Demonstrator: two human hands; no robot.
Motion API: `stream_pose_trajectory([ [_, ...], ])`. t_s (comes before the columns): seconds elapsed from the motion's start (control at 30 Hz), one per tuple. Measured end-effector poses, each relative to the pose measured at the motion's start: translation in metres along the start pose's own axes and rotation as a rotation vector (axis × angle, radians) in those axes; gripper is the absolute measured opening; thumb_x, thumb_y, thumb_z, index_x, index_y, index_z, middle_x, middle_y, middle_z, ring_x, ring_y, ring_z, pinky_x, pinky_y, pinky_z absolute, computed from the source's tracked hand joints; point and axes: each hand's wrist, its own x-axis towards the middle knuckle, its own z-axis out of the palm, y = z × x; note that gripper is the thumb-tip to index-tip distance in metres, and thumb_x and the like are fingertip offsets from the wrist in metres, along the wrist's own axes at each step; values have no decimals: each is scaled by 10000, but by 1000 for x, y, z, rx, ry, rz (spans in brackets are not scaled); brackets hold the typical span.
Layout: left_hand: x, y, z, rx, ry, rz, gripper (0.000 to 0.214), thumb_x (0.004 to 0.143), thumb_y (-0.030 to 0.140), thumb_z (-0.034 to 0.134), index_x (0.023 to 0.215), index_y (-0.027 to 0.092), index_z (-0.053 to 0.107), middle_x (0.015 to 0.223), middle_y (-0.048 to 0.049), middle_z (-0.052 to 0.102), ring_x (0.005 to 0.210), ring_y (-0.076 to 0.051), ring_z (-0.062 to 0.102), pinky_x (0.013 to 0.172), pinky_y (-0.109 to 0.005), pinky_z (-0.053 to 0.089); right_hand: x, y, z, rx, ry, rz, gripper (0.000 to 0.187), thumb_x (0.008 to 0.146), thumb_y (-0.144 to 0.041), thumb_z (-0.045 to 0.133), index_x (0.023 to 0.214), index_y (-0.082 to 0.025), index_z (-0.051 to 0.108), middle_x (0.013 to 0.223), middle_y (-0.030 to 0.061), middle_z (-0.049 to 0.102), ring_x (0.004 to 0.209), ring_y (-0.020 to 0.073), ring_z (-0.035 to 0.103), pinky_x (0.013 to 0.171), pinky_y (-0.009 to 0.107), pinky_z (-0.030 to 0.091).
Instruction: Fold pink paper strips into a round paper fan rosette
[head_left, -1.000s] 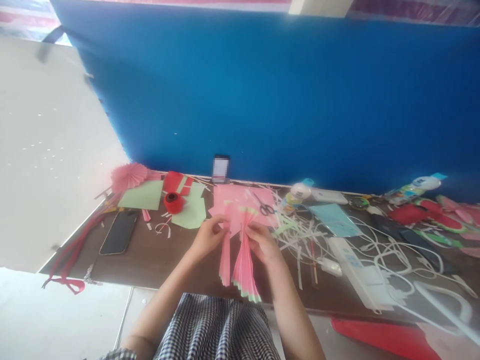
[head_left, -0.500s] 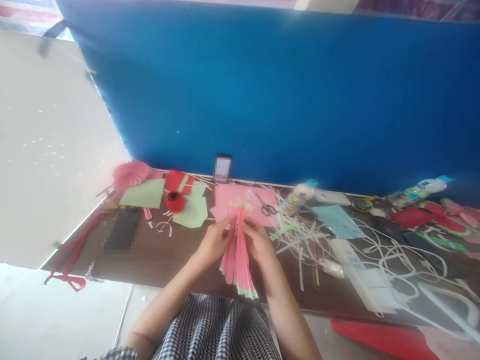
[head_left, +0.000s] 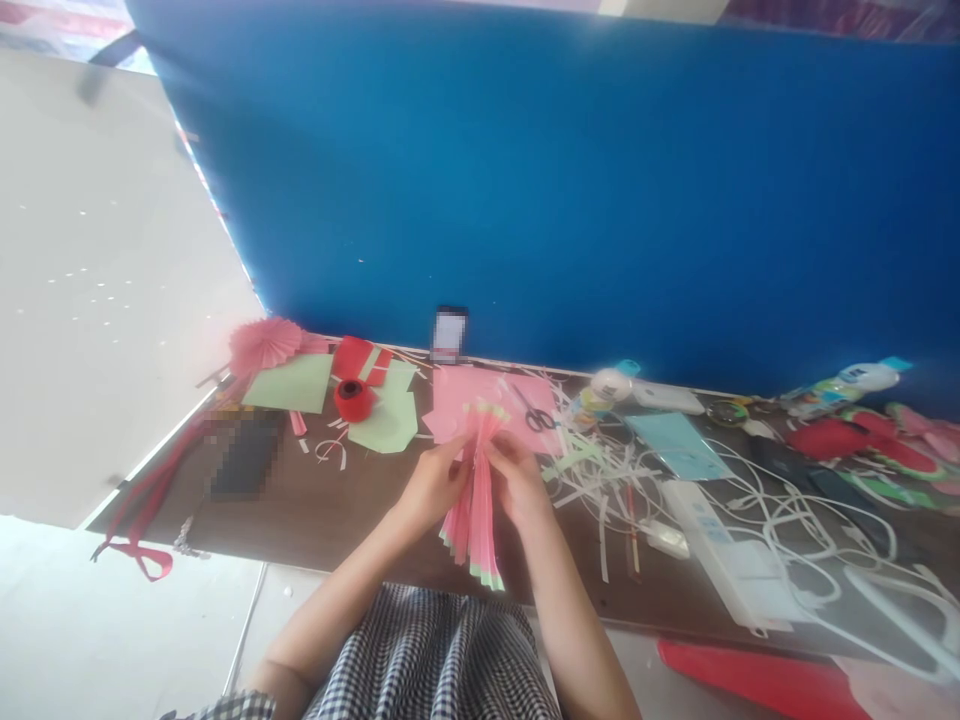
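A pleated pink paper fan with pale green edges (head_left: 480, 520) hangs between my two hands over the front of the table. My left hand (head_left: 439, 482) pinches its left side near the middle. From the other side, my right hand (head_left: 519, 482) grips the folds, thumb and fingers closed on them. Above the pinched middle the pleats spread a little, and below it they fan downward. Just beyond the fan lie pink paper sheets (head_left: 454, 390), with scissors (head_left: 538, 418) resting on them.
Left of my hands are a red ribbon roll (head_left: 352, 400), green paper (head_left: 289, 385) and a pink paper rosette (head_left: 266, 345). To the right lie paper strips (head_left: 592, 465), a glue bottle (head_left: 607, 388), a power strip (head_left: 709, 550) and tangled white cables. A blue panel (head_left: 525, 200) stands behind.
The fan's lower end has drawn narrower, its right edge shifting left. Both hands keep their hold in nearly the same place.
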Motion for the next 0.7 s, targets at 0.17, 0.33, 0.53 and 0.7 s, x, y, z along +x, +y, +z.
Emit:
stream_pose_trajectory([
  [0.17, 0, 0, 1, -12, -10, 4, 419, 789, 122, 373, 1180, 214, 495, 792, -8, 634, 546, -91, 529, 548, -196, 431, 2, 5, -3, -12, -28, 32, 213, 646, -271, 698, 848, -221, 656, 851, 25, 667, 789, 180, 611, 779, 329, 461],
  [0.33, 1, -4, 3, 5, -4, 27, 394, 787, 114, 379, 1152, 198, 503, 817, -22, 637, 620, -113, 565, 600, -214, 449, 6, 10, -7, -2, 51, 79, 213, 592, -283, 735, 775, -200, 665, 774, 24, 673, 737, 175, 614, 735, 317, 464],
  [0.53, 0, -9, 5, -17, -8, 1, 440, 791, 114, 378, 1218, 218, 404, 848, -38, 651, 624, -129, 589, 606, -230, 458, 11, 13, -12, 13, 21, 144, 181, 589, -283, 740, 723, -185, 668, 701, 10, 663, 658, 144, 599, 678, 285, 456],
  [0.7, 1, -15, 5, 5, -22, 9, 432, 792, 120, 369, 1213, 214, 397, 786, -36, 642, 629, -146, 594, 612, -239, 457, 14, 15, -12, 7, 18, 170, 197, 576, -317, 745, 699, -184, 666, 673, 8, 658, 641, 148, 596, 663, 290, 449],
])
